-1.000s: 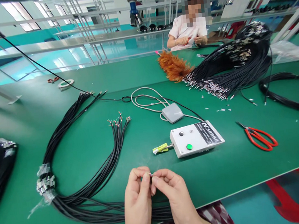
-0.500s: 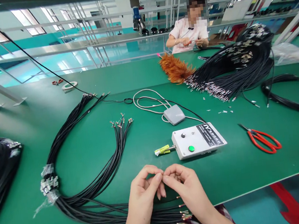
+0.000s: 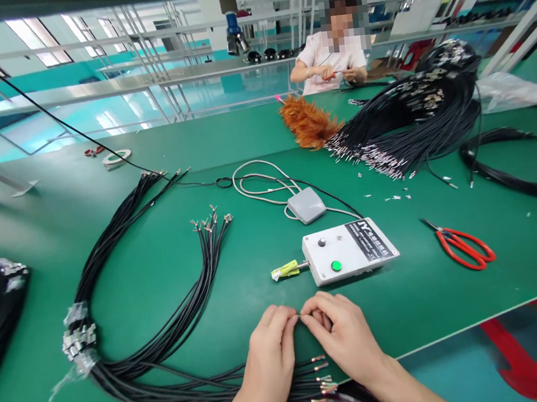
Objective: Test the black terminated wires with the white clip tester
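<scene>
- Wire bundle (image 3: 134, 343): looped across left half of desk (image 3: 33, 206), terminal ends fanned at near edge, pointing right.
- Left hand (image 3: 270, 354): near edge, fingertips pinched on small wire end (image 3: 300, 316); cannot tell its exact form.
- Right hand (image 3: 344, 334): fingertips closed on same end, touching left fingertips.
- Step judged: handling one terminal end; next likely needs alignment with white control box (image 3: 350, 250) just beyond.
- Held end: long axis left-right, parallel to near edge.

One head-worn view looks forward and down, close over the table (image 3: 161, 276)
</scene>
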Tool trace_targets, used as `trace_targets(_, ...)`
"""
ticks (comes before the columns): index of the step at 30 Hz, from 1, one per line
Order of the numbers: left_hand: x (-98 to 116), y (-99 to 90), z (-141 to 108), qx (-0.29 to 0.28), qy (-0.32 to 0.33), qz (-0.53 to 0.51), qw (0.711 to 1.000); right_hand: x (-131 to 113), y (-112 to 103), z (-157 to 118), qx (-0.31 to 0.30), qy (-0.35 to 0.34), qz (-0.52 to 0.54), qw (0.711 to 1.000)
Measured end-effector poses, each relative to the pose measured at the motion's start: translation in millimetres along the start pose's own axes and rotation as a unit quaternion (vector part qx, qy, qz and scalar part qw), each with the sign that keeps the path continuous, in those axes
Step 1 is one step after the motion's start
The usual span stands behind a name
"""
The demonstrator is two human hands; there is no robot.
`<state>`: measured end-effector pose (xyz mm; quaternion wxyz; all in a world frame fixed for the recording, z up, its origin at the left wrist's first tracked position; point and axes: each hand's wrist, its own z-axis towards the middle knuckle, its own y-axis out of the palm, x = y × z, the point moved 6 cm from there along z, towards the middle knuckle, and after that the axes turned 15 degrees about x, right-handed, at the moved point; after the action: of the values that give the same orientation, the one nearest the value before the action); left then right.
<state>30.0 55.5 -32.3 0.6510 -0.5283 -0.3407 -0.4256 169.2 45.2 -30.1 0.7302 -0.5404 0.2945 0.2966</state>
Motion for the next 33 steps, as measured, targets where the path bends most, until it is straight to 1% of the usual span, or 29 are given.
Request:
trace_targets(3, -3.1, 1.0, 1.6, -0.011, -0.007, 0.008, 1.0, 1.1, -3.0, -2.3, 0.011, -0.032, -0.024, 0.999)
trace_targets(5, -3.9, -0.6, 2.8, -0.013, -0.014, 0.01, 1.0, -4.0, -5.0, -2.3, 0.03, -0.082, -0.056, 0.995)
trace_targets(7, -3.5, -1.5, 3.5, -0.02, -0.016, 0.013, 1.0, -12.7, -3.8, -1.8, 0.043, -0.153, -0.099, 0.982)
trace_targets(10, -1.1, -1.5, 4.4, -0.042, -0.005, 0.02, 0.999, -26.3, 1.3, -0.1, 0.035, -0.254, -0.149, 0.955)
trace_targets(11, 0.2, -1.8, 5.3, -0.049, 0.002, 0.022, 0.999, -30.1, 1.4, 1.5, 0.031, -0.278, -0.157, 0.947)
trace_targets(13, 3.0, -4.2, 9.3, -0.057, 0.014, 0.019, 0.998, -36.5, -1.9, 7.8, 0.029, -0.304, -0.164, 0.938)
trace_targets(15, 2.4, -10.1, 17.5, -0.043, -0.005, 0.01, 0.999, -41.2, -8.0, 18.9, 0.037, -0.309, -0.172, 0.935)
trace_targets(17, -1.7, -17.6, 28.4, -0.017, -0.044, 0.001, 0.999, -43.8, -11.7, 33.2, 0.051, -0.304, -0.195, 0.931)
trace_targets(20, -8.7, -24.5, 43.9, 0.005, -0.086, -0.007, 0.996, -43.7, -4.0, 51.9, 0.052, -0.315, -0.259, 0.912)
trace_targets(22, -12.9, -25.8, 51.5, 0.009, -0.097, -0.013, 0.995, -41.0, 6.1, 59.9, 0.041, -0.325, -0.299, 0.896)
trace_targets(24, -16.8, -26.0, 56.3, 0.012, -0.105, -0.018, 0.994, -37.8, 13.6, 65.1, 0.035, -0.326, -0.321, 0.888)
trace_targets(27, -20.4, -25.5, 60.7, 0.016, -0.108, -0.022, 0.994, -36.5, 18.2, 70.1, 0.029, -0.33, -0.327, 0.885)
trace_targets(33, -21.5, -22.4, 68.2, 0.019, -0.105, -0.01, 0.994, -38.6, 18.2, 78.5, 0.009, -0.331, -0.326, 0.885)
